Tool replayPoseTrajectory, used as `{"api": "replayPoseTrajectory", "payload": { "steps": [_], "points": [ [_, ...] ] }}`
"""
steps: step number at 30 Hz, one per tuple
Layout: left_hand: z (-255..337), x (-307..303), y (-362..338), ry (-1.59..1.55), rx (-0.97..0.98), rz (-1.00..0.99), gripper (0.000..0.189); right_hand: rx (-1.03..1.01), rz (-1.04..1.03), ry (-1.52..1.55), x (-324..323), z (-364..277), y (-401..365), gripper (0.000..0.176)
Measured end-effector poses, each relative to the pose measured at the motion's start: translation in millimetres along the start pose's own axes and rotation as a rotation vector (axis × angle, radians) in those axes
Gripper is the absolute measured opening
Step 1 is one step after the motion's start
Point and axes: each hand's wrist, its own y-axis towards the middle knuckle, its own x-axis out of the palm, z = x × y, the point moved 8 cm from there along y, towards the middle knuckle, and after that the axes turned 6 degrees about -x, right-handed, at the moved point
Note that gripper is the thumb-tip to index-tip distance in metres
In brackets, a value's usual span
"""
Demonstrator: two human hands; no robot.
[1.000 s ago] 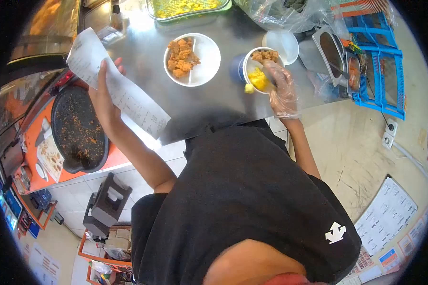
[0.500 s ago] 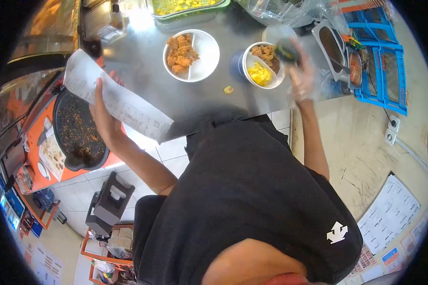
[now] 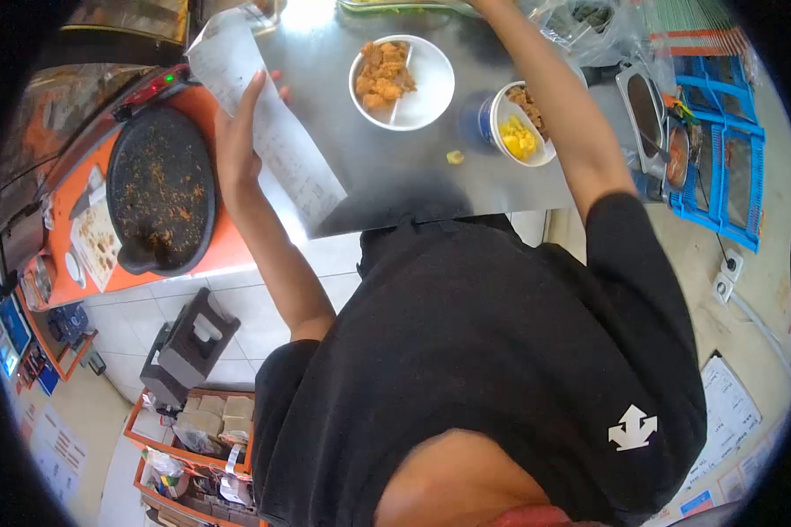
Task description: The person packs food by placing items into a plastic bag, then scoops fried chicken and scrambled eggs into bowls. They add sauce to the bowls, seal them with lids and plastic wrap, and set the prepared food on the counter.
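Observation:
A long printed paper slip (image 3: 294, 158) is held by my left hand (image 3: 237, 145), with the thumb on top and fingertips showing at its far edge. My right forearm (image 3: 558, 97) reaches over the steel counter (image 3: 325, 97) to the top edge, where the hand is out of view. It passes over the right side of a divided white bowl (image 3: 547, 161) with yellow pieces (image 3: 518, 139) and brown meat (image 3: 526, 104). Left of that stands another divided bowl (image 3: 431, 79), with fried brown pieces (image 3: 383, 77) in one half. A small yellow bit (image 3: 454, 157) lies on the steel.
A black round pan (image 3: 163, 189) with crumbs sits on the orange surface at left, beside a knife on a white board (image 3: 97, 233). A sauce container (image 3: 642, 105), plastic bag (image 3: 589, 22) and blue rack (image 3: 721, 167) stand at right. A grey stool (image 3: 193, 342) is below.
My right hand, blurred near the right bowl with a dark object earlier, has gone up past the top edge. The view has shifted. My left hand still has the slip.

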Motion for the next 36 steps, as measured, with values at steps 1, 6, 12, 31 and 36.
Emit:
{"api": "replayPoseTrajectory", "payload": {
  "steps": [1,6,12,31,36],
  "points": [
    [-2.5,-0.1,0.8,0.014,-0.009,-0.005,0.05,-0.037,-0.023,-0.041,-11.2,-17.9,-29.8,0.028],
    [-14.3,-7.3,37.6,0.015,0.018,0.022,0.037,0.066,-0.338,-0.336,11.0,-37.4,-217.1,0.025],
    [26.1,96.3,93.7,0.867,0.581,-0.106,0.046,0.313,-0.233,-0.386,85.9,32.1,-300.6,0.022],
    [101.4,181.9,90.8,1.238,1.144,-0.261,0.03,0.124,0.1,-0.353,47.7,66.1,-37.5,0.026],
    [65.3,185.2,94.8,1.344,1.0,-0.281,0.032,0.179,-0.304,-0.445,11.1,2.8,-55.6,0.026]
  ]
}}
